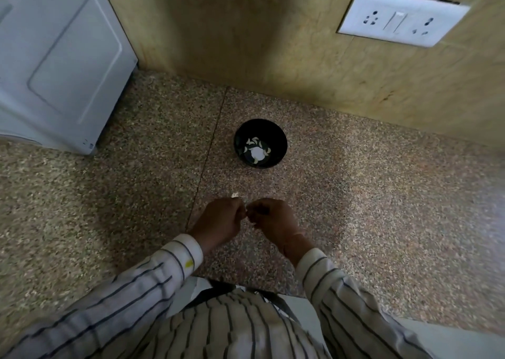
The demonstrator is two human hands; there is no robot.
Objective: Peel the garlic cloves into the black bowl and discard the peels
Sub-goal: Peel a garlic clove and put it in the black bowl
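Note:
The black bowl [260, 143] stands on the speckled granite counter [369, 194], with several pale peeled garlic cloves [257, 150] in its bottom. Closer to me, my left hand [218, 220] and my right hand [272, 219] are held fingertip to fingertip above the counter, both pinched on a small garlic clove [246, 214] that is mostly hidden between the fingers. A scrap of white peel [235, 195] shows just above my left hand's knuckles. A bit of white peel also shows under my right hand's fingers.
A white appliance [60, 63] stands at the back left on the counter. The wooden wall [273, 44] behind carries a white socket plate [401, 18] at the upper right. The counter's front edge lies by my striped shirt [232, 328].

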